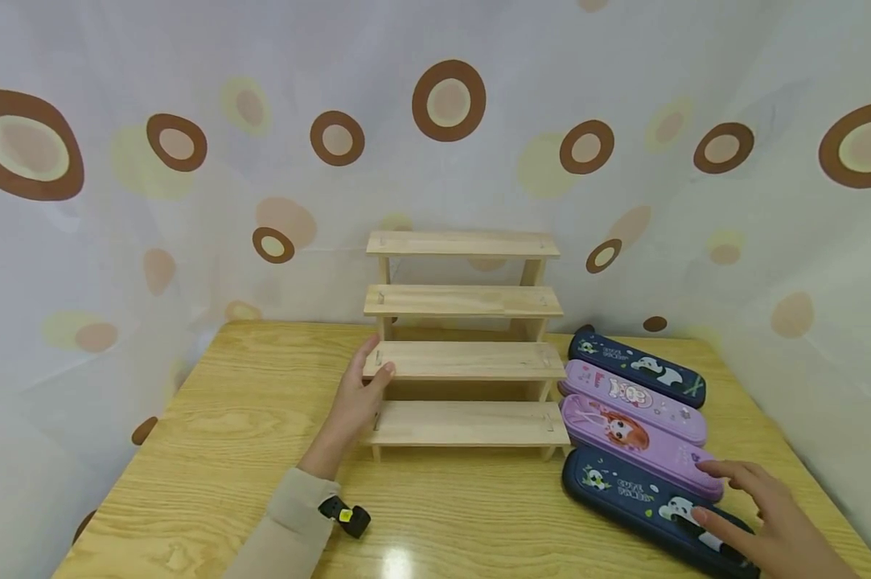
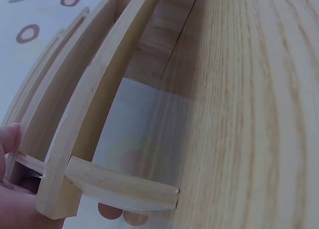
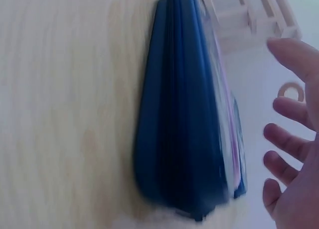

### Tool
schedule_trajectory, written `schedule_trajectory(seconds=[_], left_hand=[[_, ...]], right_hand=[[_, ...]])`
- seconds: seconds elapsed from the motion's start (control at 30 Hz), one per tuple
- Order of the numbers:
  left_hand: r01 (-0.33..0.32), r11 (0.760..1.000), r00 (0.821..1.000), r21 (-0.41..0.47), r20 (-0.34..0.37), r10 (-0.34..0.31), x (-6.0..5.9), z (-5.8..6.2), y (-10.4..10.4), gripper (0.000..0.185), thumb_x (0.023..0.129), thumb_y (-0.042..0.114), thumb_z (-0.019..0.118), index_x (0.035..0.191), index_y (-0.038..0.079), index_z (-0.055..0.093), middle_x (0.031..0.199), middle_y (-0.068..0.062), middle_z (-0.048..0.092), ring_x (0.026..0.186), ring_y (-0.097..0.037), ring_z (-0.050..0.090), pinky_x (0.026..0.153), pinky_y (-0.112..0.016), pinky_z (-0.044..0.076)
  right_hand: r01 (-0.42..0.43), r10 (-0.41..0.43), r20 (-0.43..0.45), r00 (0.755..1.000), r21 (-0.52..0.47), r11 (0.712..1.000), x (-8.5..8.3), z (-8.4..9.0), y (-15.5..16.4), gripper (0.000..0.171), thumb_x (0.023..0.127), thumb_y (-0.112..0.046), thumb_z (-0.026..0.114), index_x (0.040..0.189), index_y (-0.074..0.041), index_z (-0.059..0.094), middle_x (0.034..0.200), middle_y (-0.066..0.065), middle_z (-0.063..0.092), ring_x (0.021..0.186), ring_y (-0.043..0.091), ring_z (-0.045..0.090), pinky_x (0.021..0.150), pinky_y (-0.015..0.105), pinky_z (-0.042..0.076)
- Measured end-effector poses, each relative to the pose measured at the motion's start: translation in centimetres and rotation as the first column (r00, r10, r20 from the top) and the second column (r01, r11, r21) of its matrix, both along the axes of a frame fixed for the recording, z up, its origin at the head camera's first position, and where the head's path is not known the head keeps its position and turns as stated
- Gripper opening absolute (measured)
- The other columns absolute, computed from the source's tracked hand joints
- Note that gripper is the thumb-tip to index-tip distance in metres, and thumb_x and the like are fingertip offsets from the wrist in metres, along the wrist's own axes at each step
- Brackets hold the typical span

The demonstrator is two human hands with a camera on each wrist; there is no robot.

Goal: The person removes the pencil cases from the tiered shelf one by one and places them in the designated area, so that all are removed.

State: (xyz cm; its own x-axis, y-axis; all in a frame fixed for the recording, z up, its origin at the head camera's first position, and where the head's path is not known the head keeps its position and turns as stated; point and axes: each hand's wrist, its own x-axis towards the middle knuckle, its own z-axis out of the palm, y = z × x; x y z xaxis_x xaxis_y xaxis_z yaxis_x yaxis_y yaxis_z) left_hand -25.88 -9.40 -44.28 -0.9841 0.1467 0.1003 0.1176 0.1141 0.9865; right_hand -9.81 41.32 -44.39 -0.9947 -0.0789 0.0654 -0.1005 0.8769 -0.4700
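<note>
A pale wooden stepped shelf (image 1: 464,360) stands on the table. My left hand (image 1: 351,406) grips the left end of its second step from the bottom, thumb on top of the board. In the left wrist view, part of that hand (image 2: 19,206) shows beside the board ends. To the shelf's right, my right hand (image 1: 778,523) hovers with spread fingers over the right end of the nearest pencil case (image 1: 634,492), navy with a panda. The right wrist view shows the fingers (image 3: 286,139) apart from the navy case's zipped side (image 3: 174,119).
Behind the front case lie a purple pencil case with a red-haired girl (image 1: 626,434), a lilac one with a white character (image 1: 609,388) and another navy panda case (image 1: 623,359). A patterned curtain (image 1: 261,145) surrounds the wood-grain table (image 1: 211,458) at the back and sides.
</note>
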Motion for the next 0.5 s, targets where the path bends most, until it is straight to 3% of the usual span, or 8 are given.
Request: schedule_trajectory(seconds=[0.07,0.17,0.27,0.4,0.5], left_hand=[[0.011,1.0,1.0,-0.007,0.004,-0.011,0.5,0.8,0.1,0.061,0.105,0.029,0.049,0.158,0.018,0.021,0.163,-0.003,0.01,0.149,-0.028,0.002,0.118,-0.056,0.007],[0.021,1.0,1.0,-0.012,0.002,-0.021,1.2,1.9,0.2,0.06,0.105,0.025,0.049,0.158,0.015,0.021,0.163,-0.006,0.01,0.149,-0.029,0.003,0.118,-0.056,0.01],[0.023,1.0,1.0,-0.008,0.0,-0.023,1.3,2.1,0.3,0.06,0.105,0.025,0.049,0.158,0.014,0.021,0.163,-0.007,0.01,0.149,-0.029,0.004,0.118,-0.056,0.012],[0.018,1.0,1.0,0.002,0.008,-0.018,0.2,0.7,0.1,0.061,0.105,0.027,0.05,0.158,0.018,0.021,0.163,-0.006,0.009,0.149,-0.029,0.003,0.117,-0.056,0.012],[0.014,1.0,1.0,0.002,0.012,-0.014,-0.9,-0.6,-0.2,0.062,0.104,0.032,0.051,0.157,0.024,0.022,0.163,-0.003,0.009,0.149,-0.028,0.004,0.117,-0.056,0.013]], right_hand=[[0.002,-0.002,-0.018,1.0,-0.03,1.0,-0.3,0.4,-1.2,0.055,0.091,-0.034,0.072,0.134,-0.004,0.053,0.132,0.025,0.049,0.112,0.045,0.043,0.071,0.07,0.048],[-0.012,0.006,-0.094,0.996,-0.066,0.998,-0.9,1.0,-3.1,0.05,0.092,-0.03,0.072,0.134,-0.008,0.055,0.133,0.02,0.048,0.115,0.042,0.039,0.073,0.066,0.048],[-0.047,0.033,-0.169,0.985,-0.083,0.995,-1.5,1.3,-5.1,0.049,0.092,-0.027,0.072,0.135,-0.011,0.055,0.134,0.014,0.048,0.116,0.034,0.04,0.078,0.058,0.048],[-0.135,0.102,-0.248,0.963,-0.118,0.984,-2.4,1.3,-7.7,0.052,0.092,-0.021,0.072,0.141,-0.018,0.052,0.137,0.006,0.05,0.119,0.022,0.043,0.087,0.053,0.047],[-0.186,0.137,-0.283,0.949,-0.152,0.971,-3.2,1.0,-9.3,0.057,0.093,-0.018,0.071,0.145,-0.027,0.048,0.142,0.003,0.048,0.125,0.015,0.041,0.1,0.036,0.041]])
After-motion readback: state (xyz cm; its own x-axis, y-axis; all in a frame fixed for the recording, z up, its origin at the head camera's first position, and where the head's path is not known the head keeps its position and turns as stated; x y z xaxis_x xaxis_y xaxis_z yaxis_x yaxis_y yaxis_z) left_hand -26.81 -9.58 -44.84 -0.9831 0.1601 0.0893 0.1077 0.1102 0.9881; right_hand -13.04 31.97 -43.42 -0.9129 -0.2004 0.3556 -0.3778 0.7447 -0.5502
